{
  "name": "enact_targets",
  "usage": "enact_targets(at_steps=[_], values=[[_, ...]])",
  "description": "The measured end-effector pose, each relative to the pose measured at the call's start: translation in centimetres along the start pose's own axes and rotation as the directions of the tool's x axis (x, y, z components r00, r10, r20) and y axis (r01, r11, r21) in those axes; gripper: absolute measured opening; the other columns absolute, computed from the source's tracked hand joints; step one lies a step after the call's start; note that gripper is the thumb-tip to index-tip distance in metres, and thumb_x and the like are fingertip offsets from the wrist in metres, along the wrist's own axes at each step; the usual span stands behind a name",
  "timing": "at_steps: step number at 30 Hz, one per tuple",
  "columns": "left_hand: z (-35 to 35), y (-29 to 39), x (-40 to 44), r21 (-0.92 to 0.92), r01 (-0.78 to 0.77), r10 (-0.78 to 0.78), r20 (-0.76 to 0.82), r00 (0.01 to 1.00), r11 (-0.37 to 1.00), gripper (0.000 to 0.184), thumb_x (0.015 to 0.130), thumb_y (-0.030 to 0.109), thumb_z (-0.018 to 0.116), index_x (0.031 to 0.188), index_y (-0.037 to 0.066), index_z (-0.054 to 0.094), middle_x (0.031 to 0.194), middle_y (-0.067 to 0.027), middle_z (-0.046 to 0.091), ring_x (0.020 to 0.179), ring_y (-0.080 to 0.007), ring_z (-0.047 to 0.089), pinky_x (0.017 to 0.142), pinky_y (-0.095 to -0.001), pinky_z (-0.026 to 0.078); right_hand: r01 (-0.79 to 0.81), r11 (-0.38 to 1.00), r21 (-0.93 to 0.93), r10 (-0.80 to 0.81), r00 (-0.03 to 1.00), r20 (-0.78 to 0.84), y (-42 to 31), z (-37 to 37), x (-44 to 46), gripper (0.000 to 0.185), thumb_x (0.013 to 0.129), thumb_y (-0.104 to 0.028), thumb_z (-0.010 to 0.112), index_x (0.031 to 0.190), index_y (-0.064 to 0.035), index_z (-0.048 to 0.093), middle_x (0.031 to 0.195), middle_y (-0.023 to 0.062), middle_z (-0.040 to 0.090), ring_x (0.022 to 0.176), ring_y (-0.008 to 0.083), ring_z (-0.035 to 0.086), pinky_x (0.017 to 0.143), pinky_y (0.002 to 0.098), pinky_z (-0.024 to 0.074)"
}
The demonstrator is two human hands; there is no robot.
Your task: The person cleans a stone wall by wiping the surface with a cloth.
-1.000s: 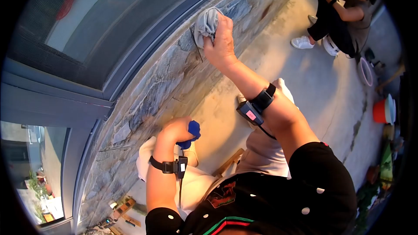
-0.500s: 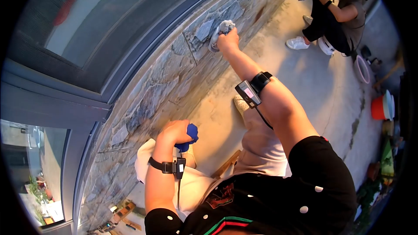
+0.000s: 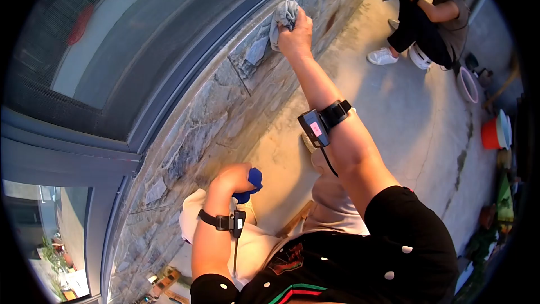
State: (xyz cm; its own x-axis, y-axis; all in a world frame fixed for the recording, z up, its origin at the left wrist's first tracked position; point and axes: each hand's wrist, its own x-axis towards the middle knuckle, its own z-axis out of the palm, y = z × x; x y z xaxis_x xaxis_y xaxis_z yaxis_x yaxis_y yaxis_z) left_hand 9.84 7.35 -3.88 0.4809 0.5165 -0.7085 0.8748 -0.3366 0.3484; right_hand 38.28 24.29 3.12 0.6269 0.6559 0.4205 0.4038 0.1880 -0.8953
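My right hand point(image 3: 297, 32), arm stretched forward, is closed on a crumpled grey cloth point(image 3: 283, 18). The cloth lies against the upper part of the stone-faced wall point(image 3: 208, 98), just below the window frame point(image 3: 185, 62). Bent back near my knee, my left hand point(image 3: 235, 178) is closed round a blue cloth point(image 3: 255, 182), beside the lower part of the wall. Most of the left fingers are hidden behind the hand. Each forearm carries a black strap with a small box and a cable.
Another person point(image 3: 444, 14) sits at the upper right on a low white stool point(image 3: 419, 57), a grey cloth in one hand. A pink-rimmed basin point(image 3: 467, 84), a red bucket point(image 3: 491, 133) and plants line the right side. Wooden pieces stand at the lower left.
My right hand moved the grey cloth down and away along the wall, then back up toward the window frame. My left hand stays nearly in place. The other person's hands shifted slightly.
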Motion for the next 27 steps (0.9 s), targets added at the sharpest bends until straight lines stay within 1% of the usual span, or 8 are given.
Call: enact_targets(at_steps=[2,7,9,17,19,23,25,27], values=[[0.5,-0.3,0.0,0.092,-0.034,0.043,-0.098,0.994,0.995,0.047,0.07,0.039,0.081,0.102,0.006,0.069,0.092,-0.0181,0.073,0.088,-0.0348,0.071,0.076,-0.0422,0.055,-0.034,0.999,-0.035,0.032,0.998,-0.053,1.1,-0.1,1.9,0.055,0.083,-0.003,0.07,0.135,-0.0103,0.055,0.129,0.0181,0.048,0.118,0.0351,0.056,0.103,0.0373,0.0458],[-0.5,0.0,-1.1,0.042,0.017,-0.014,-0.056,0.998,0.999,0.048,0.07,0.044,0.081,0.099,0.007,0.069,0.094,-0.0184,0.073,0.089,-0.036,0.071,0.077,-0.044,0.055,-0.101,0.994,-0.052,0.098,0.993,-0.059,5.8,-0.4,3.6,0.051,0.082,-0.006,0.07,0.132,-0.0119,0.058,0.121,0.0214,0.057,0.114,0.0378,0.06,0.1,0.0403,0.0486],[-0.5,-0.4,-1.4,0.03,0.027,-0.024,-0.076,0.997,0.999,0.046,0.07,0.042,0.081,0.097,0.008,0.069,0.091,-0.0174,0.073,0.085,-0.0346,0.072,0.073,-0.0421,0.056,-0.319,0.932,-0.174,0.324,0.946,-0.004,6.9,-0.4,3.1,0.053,0.083,-0.008,0.068,0.135,-0.0097,0.055,0.124,0.0253,0.059,0.118,0.0406,0.06,0.1,0.0423,0.0494],[0.1,-0.4,-0.8,0.081,0.053,-0.047,-0.079,0.996,0.995,0.046,0.069,0.043,0.081,0.097,0.007,0.07,0.092,-0.0161,0.074,0.083,-0.0315,0.073,0.071,-0.0408,0.057,-0.418,0.819,-0.394,0.54,0.793,0.282,6.5,-0.3,-2.5,0.05,0.086,-0.018,0.067,0.129,0.0039,0.053,0.126,0.0298,0.063,0.121,0.04,0.061,0.101,0.0425,0.0502],[0.2,0.1,-0.7,0.084,0.049,-0.044,-0.059,0.997,0.995,0.047,0.07,0.043,0.081,0.099,0.007,0.071,0.092,-0.0164,0.074,0.083,-0.0321,0.073,0.071,-0.0407,0.057,-0.405,0.853,-0.33,0.511,0.778,0.365,5.1,-0.9,-4.5,0.045,0.085,-0.023,0.069,0.117,0.0077,0.059,0.117,0.03,0.067,0.116,0.0394,0.064,0.1,0.0438,0.0499],[0.2,1.2,-0.3,0.046,0.036,-0.035,-0.03,0.999,0.998,0.054,0.068,0.044,0.081,0.105,0.007,0.071,0.097,-0.018,0.074,0.09,-0.0351,0.072,0.079,-0.0436,0.057,-0.291,0.917,-0.273,0.394,0.768,0.505,1.6,-1.9,-6.7,0.06,0.081,-0.029,0.073,0.122,0.0108,0.053,0.119,0.0329,0.064,0.117,0.0411,0.063,0.098,0.0431,0.0503],[0.0,1.3,0.0,0.061,-0.031,0.032,-0.024,0.999,0.998,0.061,0.067,0.044,0.082,0.112,0.005,0.068,0.103,-0.019,0.073,0.094,-0.0349,0.071,0.083,-0.0433,0.056,-0.188,0.981,-0.037,0.177,0.816,0.55,-0.4,-2.8,-7.3,0.07,0.077,-0.028,0.076,0.13,0.0077,0.048,0.12,0.0303,0.061,0.117,0.04,0.061,0.101,0.0419,0.0478],[0.3,1.5,0.6,0.043,0.016,-0.018,0.027,0.999,0.999,0.063,0.067,0.043,0.083,0.115,0.005,0.066,0.106,-0.0195,0.072,0.098,-0.0352,0.07,0.084,-0.0432,0.055,-0.036,0.99,-0.136,0.103,0.845,0.524,-0.5,-2.4,-7.5,0.073,0.079,-0.018,0.075,0.139,0.0039,0.041,0.13,0.031,0.052,0.126,0.0371,0.053,0.107,0.0403,0.0438]])
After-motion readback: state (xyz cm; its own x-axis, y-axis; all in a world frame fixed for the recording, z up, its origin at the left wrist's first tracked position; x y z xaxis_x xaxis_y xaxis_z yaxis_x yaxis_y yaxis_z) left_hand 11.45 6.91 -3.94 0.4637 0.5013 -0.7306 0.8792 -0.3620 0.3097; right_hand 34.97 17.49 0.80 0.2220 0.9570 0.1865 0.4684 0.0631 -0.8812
